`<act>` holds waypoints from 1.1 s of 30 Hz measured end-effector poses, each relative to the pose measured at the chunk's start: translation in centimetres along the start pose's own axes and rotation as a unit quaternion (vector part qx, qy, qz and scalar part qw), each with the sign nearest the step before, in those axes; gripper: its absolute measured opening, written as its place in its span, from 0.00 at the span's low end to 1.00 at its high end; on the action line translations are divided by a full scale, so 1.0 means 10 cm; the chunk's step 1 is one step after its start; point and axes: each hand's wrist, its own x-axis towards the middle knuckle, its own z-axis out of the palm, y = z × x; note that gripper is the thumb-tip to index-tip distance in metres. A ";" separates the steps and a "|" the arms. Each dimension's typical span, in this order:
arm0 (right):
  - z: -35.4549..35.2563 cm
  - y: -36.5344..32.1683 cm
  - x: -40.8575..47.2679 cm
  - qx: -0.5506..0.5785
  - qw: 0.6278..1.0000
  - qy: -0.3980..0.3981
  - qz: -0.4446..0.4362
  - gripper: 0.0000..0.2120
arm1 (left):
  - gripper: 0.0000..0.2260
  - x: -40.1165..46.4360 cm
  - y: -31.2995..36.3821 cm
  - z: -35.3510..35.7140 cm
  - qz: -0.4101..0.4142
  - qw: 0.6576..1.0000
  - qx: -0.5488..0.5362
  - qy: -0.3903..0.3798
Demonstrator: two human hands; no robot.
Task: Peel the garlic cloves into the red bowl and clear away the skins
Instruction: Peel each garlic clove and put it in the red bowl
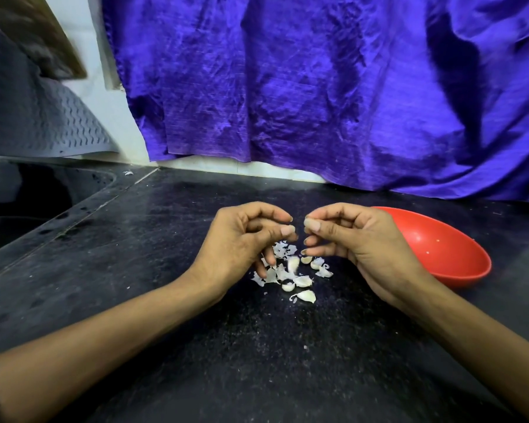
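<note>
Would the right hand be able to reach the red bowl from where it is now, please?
Probably yes: the right hand hovers just left of the red bowl, and nothing stands between them on the counter.

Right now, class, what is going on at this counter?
A person is peeling garlic over a dark counter. Both hands, the left hand and the right hand, are raised with curled fingers just above a small pile of cloves and skins. Whether either hand holds anything cannot be told. The red bowl sits beside the right hand and looks nearly empty.
</note>
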 end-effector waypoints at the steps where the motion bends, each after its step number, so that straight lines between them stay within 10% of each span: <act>1: 0.00 0.01 0.00 0.001 1.000 0.000 0.002 0.09 | 0.03 0.00 0.00 0.00 -0.003 1.000 -0.002 0.000; 14: 0.08 0.01 -0.08 -0.194 0.975 -0.100 -0.049 0.02 | 0.03 0.05 0.00 -0.11 0.025 0.984 0.176 -0.011; 22: 0.22 0.18 -0.13 -0.394 0.885 -0.150 -0.198 0.06 | 0.02 0.20 0.32 -0.39 0.008 0.929 0.348 -0.127; 33: 0.66 0.26 -0.09 -0.552 0.775 -0.215 -0.218 0.10 | 0.05 0.25 0.11 -0.42 0.080 0.896 0.426 -0.099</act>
